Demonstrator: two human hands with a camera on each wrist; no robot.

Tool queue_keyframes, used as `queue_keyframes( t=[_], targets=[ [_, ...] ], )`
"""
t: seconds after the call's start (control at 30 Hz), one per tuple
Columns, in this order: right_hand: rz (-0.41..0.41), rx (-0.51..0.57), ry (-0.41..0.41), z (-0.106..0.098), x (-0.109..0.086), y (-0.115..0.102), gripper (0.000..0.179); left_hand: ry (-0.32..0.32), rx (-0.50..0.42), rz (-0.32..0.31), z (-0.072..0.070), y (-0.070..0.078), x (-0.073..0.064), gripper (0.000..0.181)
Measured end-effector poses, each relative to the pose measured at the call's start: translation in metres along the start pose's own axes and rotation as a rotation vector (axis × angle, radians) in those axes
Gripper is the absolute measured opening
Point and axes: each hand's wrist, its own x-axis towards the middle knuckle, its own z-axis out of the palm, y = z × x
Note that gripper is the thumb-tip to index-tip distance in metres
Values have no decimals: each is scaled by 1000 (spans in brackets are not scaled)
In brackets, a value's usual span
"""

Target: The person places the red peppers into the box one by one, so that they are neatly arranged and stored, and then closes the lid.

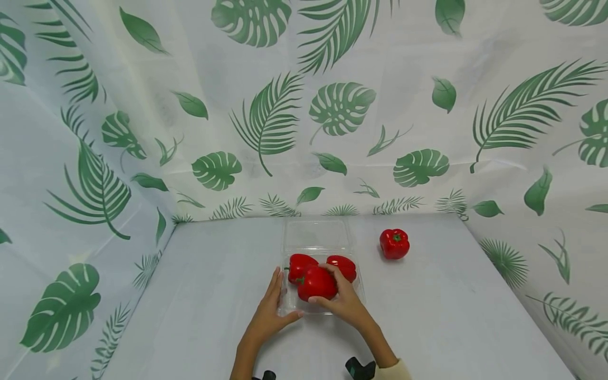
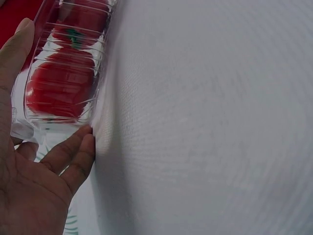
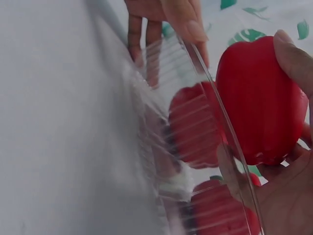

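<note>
Right hand (image 1: 345, 302) grips glossy red bell pepper (image 1: 315, 285) | left hand (image 1: 267, 312), fingers extended, touches clear rectangular plastic box (image 1: 293, 302) — to steady it, I judge

You wear a pale cream fabric sleeve (image 1: 393, 370) on the right, and small, black, rounded devices (image 1: 361, 369) on both arms (image 1: 378, 343).

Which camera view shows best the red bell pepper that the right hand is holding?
The right wrist view: there the red bell pepper appears largest, gripped by the right hand. The head view shows it smaller, but with its green stem. In the left wrist view, a red patch at upper left may be it.
</note>
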Motion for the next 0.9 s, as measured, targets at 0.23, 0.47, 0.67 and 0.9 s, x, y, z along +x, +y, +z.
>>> queue_keyframes(
  t=[0.23, 0.47, 0.67, 0.9],
  targets=[
    [-104, -112, 14, 8, 1, 3, 76, 8, 6, 15, 1, -2, 0, 109],
    [-72, -169, -7, 15, 1, 5, 77, 10, 25, 10, 0, -3, 1, 111],
    [-53, -247, -42, 18, 1, 5, 80, 9, 25, -7, 1, -4, 0, 109],
    [-66, -270, -73, 17, 1, 4, 80, 9, 16, 5, 1, -3, 0, 109]
  ],
)
